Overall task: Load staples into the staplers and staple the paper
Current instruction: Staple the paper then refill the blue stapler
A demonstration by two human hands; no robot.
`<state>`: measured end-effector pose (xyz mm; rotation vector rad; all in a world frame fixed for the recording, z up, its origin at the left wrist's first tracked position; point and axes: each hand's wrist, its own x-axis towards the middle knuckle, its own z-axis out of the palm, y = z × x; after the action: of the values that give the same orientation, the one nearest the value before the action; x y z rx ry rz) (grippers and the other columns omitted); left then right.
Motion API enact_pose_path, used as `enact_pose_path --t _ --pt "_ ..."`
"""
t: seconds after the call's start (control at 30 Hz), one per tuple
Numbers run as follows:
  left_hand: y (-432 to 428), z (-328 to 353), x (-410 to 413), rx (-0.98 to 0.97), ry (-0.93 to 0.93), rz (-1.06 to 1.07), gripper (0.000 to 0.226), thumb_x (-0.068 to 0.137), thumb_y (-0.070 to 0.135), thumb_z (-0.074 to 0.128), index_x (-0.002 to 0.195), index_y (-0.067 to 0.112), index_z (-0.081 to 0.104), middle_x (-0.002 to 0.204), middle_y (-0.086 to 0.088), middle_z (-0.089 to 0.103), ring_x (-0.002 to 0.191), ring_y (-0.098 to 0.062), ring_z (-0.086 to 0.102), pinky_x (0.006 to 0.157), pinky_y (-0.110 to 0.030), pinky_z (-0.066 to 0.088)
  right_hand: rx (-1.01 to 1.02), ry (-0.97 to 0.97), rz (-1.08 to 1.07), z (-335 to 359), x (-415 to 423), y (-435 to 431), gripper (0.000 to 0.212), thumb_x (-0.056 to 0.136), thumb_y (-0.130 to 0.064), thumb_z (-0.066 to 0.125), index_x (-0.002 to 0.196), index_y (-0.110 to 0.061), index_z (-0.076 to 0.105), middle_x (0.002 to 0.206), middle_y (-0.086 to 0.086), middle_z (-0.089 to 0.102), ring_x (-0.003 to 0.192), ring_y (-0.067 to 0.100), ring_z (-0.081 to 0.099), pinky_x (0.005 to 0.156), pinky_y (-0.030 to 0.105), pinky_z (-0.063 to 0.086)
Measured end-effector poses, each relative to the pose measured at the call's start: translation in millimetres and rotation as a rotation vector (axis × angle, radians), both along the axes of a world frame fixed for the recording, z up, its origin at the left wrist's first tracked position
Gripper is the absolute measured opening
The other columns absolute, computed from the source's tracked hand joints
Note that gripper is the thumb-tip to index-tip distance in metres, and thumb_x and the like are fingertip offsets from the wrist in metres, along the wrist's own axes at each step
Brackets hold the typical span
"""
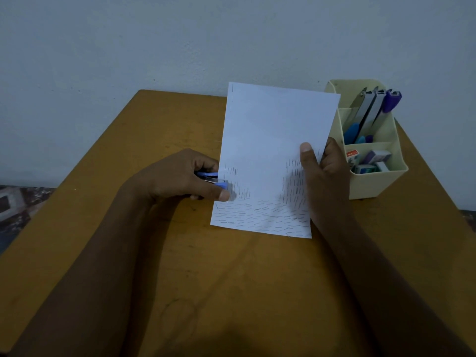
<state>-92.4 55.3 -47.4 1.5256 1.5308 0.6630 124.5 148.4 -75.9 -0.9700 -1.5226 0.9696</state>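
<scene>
Two bare forearms reach forward over a mustard-brown wooden table. The left hand grips a small blue stapler, fingers curled over its top and thumb beneath, the stapler's mouth set over the left edge of a white sheet of paper in its lower part. The right hand pinches the paper's right edge, thumb on the front face and fingers behind, holding the sheet tilted up with its bottom edge at or just above the tabletop; which of the two cannot be told. The paper's lower part is crowded with staples, in rows along the bottom and in clusters up both sides, while the upper part is mostly bare.

Just beyond the right hand stands a cream plastic desk organizer. Its front compartment holds small staple boxes; the one behind it holds several more staplers standing on end, with blue and purple handles. Behind the table is a pale wall.
</scene>
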Motion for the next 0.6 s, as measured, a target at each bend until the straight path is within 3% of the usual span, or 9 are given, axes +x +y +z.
enact_pose_path --t 0.33,0.5,0.6 --pt "2.2 -3.9 1.4 0.05 0.036 0.028 0.033 0.072 0.041 0.07 0.092 0.014 0.073 0.103 0.018 0.072 0.058 -0.024 0.056 0.051 -0.019 0.039 -0.016 0.014 0.007 -0.4 0.4 0.4 0.013 0.096 -0.021 0.05 0.109 -0.023 0.054 0.102 -0.019 0.06 0.094 -0.013 0.057 0.08 0.003 0.044" --pt "3.5 -6.9 4.0 0.085 0.025 0.049 0.043 0.071 0.044 0.071 0.094 0.008 0.071 0.102 0.005 0.074 0.058 -0.022 0.058 0.049 -0.02 0.039 -0.014 0.008 0.006 -0.7 0.3 -0.3 0.016 0.096 -0.021 0.05 0.111 -0.019 0.056 0.103 -0.014 0.063 0.098 -0.004 0.059 0.082 0.009 0.048" --pt "3.6 -7.3 6.5 0.107 0.001 0.049 0.041 0.073 0.04 0.072 0.092 0.003 0.071 0.098 -0.003 0.075 0.051 -0.016 0.053 0.046 -0.019 0.036 -0.018 0.007 0.011 -0.3 0.3 -0.2 0.014 0.096 -0.021 0.05 0.11 -0.021 0.055 0.102 -0.017 0.062 0.095 -0.008 0.059 0.08 0.007 0.047"
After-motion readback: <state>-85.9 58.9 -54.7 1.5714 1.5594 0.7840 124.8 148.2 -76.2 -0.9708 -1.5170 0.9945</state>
